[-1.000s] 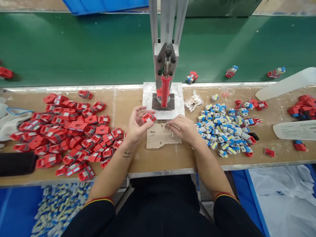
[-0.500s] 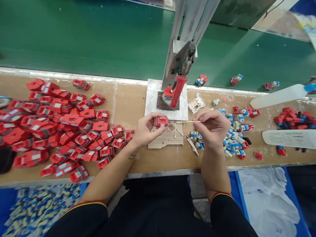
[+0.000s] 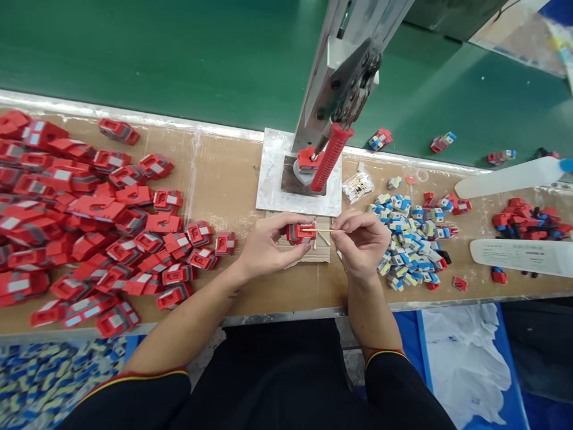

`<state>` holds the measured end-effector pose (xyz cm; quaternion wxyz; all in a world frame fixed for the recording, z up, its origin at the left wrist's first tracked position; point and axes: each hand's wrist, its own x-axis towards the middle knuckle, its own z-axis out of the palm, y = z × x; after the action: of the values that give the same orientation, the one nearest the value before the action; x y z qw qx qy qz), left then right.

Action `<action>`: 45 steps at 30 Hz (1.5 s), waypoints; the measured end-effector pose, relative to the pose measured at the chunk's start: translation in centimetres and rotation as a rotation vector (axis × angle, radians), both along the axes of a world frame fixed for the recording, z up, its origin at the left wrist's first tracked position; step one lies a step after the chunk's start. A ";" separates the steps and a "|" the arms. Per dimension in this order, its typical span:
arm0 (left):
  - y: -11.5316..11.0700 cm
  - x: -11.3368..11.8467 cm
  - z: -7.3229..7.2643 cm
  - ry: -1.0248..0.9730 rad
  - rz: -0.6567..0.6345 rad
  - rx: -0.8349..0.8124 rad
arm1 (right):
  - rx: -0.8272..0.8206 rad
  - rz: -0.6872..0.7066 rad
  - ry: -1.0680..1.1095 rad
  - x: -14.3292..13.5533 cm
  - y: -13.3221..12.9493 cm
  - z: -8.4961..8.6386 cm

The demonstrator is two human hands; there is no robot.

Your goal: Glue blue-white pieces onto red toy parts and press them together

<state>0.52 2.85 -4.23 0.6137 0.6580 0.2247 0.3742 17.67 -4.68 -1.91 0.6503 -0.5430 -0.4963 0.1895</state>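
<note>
My left hand (image 3: 267,246) grips a small red and grey plastic toy part (image 3: 294,233) between thumb and fingers, its hollow side facing up. In my right hand (image 3: 362,240) a thin wooden cotton swab (image 3: 323,230) is pinched, pointing left. The swab's far end lies over the hollow of the red part; whether it touches cannot be made out. Below the hands lies a piece of cardboard (image 3: 321,255). Just behind stands a toggle press with a red handle (image 3: 332,156), a red part (image 3: 308,159) sitting on its base.
Many red parts (image 3: 96,209) are heaped at left. Small white, blue and yellow parts (image 3: 405,239) lie at right, near a bag of swabs (image 3: 358,186). Two white bottles (image 3: 521,255) lie farther right. Behind runs a green belt (image 3: 179,65) with several assembled pieces on it.
My right hand has moved left, bringing the swab from beside the red part to over its hollow. My left hand still holds the part. The camera view has shifted slightly.
</note>
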 end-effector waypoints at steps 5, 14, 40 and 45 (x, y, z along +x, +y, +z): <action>-0.1 0.2 -0.1 -0.035 0.017 0.053 | 0.104 0.077 -0.032 0.0 0.3 -0.2; 0.0 0.0 -0.3 -0.017 0.022 0.069 | 0.119 0.086 -0.113 0.1 0.2 -0.1; 0.6 -0.5 -0.5 0.068 0.111 0.284 | 0.123 -0.027 -0.276 2.0 -0.7 0.7; 1.2 -0.8 -0.7 0.091 0.168 0.272 | -0.043 -0.016 -0.434 3.9 -0.7 0.8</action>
<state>-0.25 4.01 -4.92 0.4746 0.7302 0.2537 0.4209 21.55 -5.42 -1.16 0.5179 -0.5890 -0.6160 0.0735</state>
